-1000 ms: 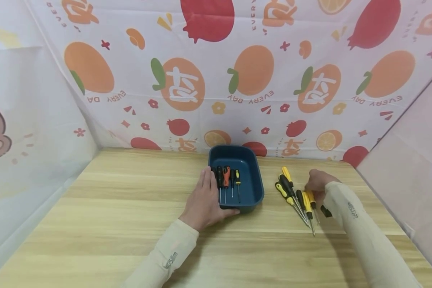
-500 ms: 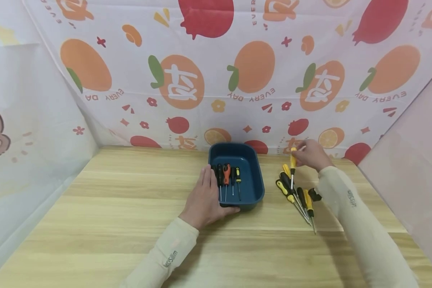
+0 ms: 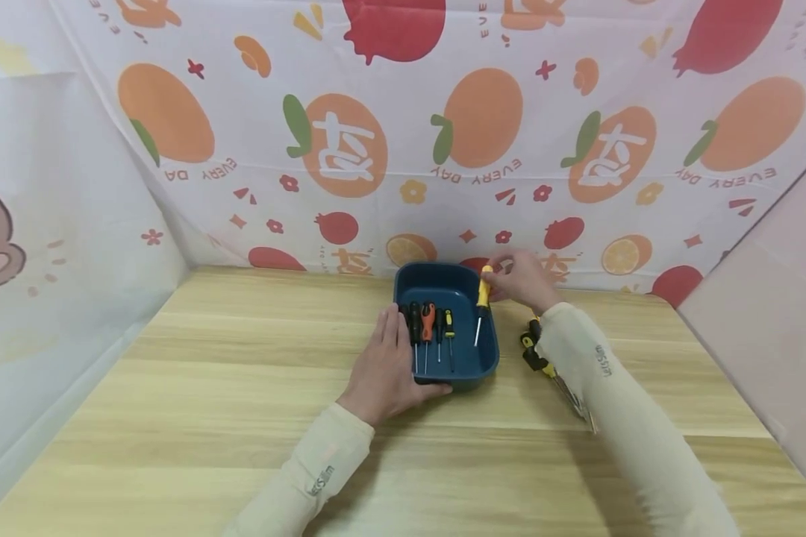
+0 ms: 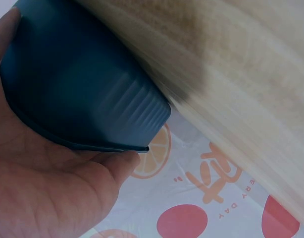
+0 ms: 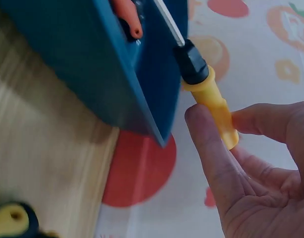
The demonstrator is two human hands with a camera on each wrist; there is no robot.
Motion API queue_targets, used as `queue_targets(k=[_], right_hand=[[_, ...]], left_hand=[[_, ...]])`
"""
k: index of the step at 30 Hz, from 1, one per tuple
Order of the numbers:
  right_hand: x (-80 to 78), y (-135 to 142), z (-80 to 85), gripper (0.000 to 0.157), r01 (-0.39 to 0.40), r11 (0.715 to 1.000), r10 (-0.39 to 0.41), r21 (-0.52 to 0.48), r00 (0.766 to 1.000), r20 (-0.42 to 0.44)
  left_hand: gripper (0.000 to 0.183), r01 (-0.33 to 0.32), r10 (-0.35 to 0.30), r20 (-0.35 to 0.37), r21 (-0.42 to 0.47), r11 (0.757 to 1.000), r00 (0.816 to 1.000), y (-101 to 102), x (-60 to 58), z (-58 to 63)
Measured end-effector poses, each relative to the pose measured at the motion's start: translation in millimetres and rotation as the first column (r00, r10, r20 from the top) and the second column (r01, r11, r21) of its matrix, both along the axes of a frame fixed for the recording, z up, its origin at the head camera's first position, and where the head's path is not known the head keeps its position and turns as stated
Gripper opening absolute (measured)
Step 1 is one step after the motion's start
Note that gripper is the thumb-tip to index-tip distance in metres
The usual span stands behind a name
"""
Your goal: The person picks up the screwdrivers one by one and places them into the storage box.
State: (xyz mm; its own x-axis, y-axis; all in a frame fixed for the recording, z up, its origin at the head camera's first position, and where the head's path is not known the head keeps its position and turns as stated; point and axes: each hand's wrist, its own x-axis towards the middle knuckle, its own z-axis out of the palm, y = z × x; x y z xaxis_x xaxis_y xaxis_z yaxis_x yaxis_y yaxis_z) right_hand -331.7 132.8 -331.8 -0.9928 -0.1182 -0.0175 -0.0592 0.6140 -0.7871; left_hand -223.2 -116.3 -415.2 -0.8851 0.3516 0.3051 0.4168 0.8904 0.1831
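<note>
My right hand pinches a yellow-handled screwdriver between thumb and fingers, tip downward, at the right side of a dark blue bin. In the right wrist view, the yellow handle has a black collar, and its shaft reaches over the bin. My left hand lies at the bin's near left corner, straight fingers along the left side and thumb against the front wall. Several screwdrivers lie side by side inside, among them an orange-handled one and a small yellow-and-black one.
Right of the bin, more yellow and black screwdrivers lie on the wooden table, partly hidden by my right sleeve. A fruit-print cloth hangs directly behind the bin, with pale sheets at both sides.
My right hand has taken a yellow-handled screwdriver from the pile, lifted it and carried it left to the bin. My left hand stays at the bin's corner.
</note>
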Motion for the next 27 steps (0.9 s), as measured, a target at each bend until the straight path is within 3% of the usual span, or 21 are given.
queue_targets(k=[10,18,27], right_hand=[[-0.1,-33.0,-14.5,0.025,-0.052,0.988,0.054,0.145,0.999,-0.006],[-1.1,-46.4,-23.4,0.021,-0.072,0.934,0.074,0.350,0.997,0.007],[1.9,-61.1,-40.7,0.017,-0.075,0.892,0.063,0.445,0.997,0.041]], left_hand=[[0.133,-0.008,0.008,0.001,-0.009,1.000,1.000,-0.2,1.2,2.8],[0.131,0.003,-0.003,0.003,-0.011,1.000,1.000,-0.5,1.6,2.2],[0.131,-0.008,0.008,0.014,0.013,1.000,1.000,-2.4,6.0,-1.9]])
